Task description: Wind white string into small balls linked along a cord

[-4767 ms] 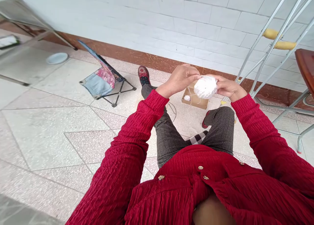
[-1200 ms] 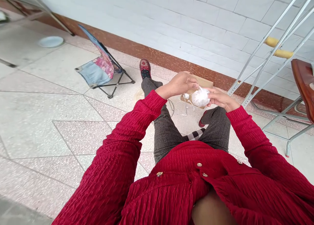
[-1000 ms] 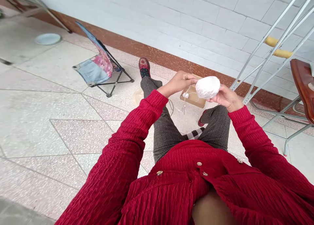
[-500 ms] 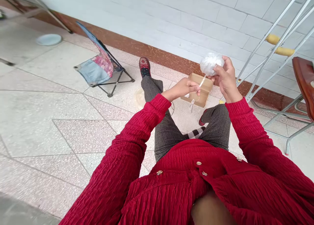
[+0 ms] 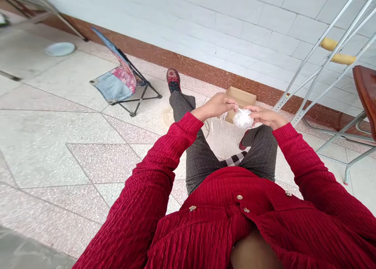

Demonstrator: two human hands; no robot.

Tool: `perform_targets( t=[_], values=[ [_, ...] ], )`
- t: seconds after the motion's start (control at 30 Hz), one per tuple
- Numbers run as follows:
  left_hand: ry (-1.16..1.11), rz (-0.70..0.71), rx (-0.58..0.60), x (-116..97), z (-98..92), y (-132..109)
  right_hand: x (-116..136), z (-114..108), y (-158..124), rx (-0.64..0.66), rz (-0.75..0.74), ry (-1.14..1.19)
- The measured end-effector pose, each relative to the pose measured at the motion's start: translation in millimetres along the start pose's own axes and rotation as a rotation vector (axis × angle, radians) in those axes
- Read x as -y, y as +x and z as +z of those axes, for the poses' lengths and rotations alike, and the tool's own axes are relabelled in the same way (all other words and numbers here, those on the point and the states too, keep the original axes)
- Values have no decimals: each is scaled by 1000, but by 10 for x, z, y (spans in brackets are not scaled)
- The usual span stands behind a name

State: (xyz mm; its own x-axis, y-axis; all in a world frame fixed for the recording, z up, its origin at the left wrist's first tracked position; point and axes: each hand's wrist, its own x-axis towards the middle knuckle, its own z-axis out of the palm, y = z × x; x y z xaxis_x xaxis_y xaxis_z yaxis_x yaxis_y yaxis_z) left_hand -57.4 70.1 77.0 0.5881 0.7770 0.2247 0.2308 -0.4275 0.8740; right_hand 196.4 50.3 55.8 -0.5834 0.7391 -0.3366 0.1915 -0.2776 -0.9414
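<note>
Your right hand (image 5: 266, 115) clamps one white thread ball (image 5: 243, 119), just in front of the single cardboard box (image 5: 241, 98). Your left hand (image 5: 219, 104), fingers pinched together, touches the ball at the box's left edge.

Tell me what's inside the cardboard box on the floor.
Of the cardboard box only bare brown card shows; the left hand, right hand and white ball cover the rest.
</note>
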Motion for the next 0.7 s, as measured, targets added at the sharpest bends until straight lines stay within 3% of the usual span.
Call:
perform_targets(
  t=[0.1, 0.2, 0.43, 0.7],
  values=[
    [-82, -20, 46, 30, 33, 17, -58, 54, -60, 63, -47, 216],
    [-190, -57, -11, 7, 37, 25, -35, 125, -87, 71, -112, 311],
    [-391, -82, -121, -23, 52, -40, 37, 203, -184, 45, -176, 291],
    [-525, -120, -182, 218, 320, -98, -73, 344, -92, -62, -289, 406]
  ],
)
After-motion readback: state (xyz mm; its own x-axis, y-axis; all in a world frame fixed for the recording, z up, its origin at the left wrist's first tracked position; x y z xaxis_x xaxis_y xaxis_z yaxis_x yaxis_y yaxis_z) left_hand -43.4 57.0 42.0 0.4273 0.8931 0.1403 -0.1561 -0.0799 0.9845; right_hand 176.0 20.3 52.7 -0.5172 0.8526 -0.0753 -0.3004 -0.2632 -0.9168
